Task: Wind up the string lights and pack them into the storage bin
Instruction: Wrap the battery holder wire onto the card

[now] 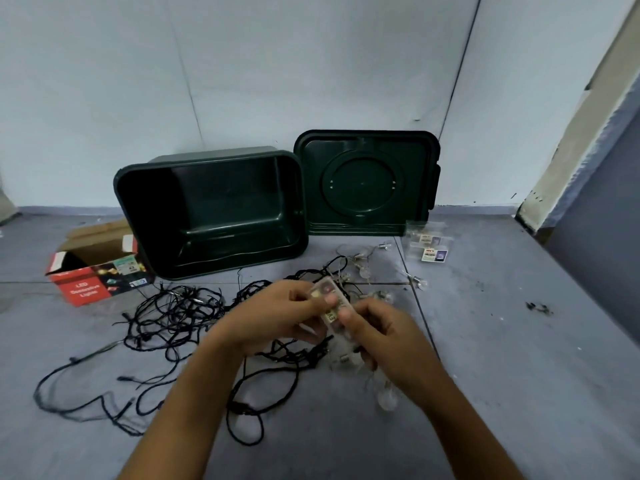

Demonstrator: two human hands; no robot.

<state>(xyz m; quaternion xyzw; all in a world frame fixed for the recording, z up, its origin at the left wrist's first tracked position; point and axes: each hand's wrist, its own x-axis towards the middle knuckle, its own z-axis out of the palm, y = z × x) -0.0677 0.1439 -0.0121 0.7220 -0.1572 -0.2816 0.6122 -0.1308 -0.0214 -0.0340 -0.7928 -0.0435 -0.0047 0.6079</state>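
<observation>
A tangle of black string lights (173,317) sprawls over the grey floor in front of me. A second string with clear round bulbs (363,268) lies to its right. My left hand (277,317) and my right hand (388,337) together hold a clear plastic battery box (329,299) above the tangle; thin wire and a clear bulb (386,400) hang below my right hand. The dark green storage bin (211,216) lies tipped on its side behind the lights, its opening facing me. Its lid (367,181) leans upright against the wall, just right of the bin.
An opened red LED lights carton (93,271) sits left of the bin. Small clear packets with labels (429,244) lie to the right of the lid. The wall stands close behind; a wall corner (571,174) juts in at the right. Dark debris (538,308) spots the floor.
</observation>
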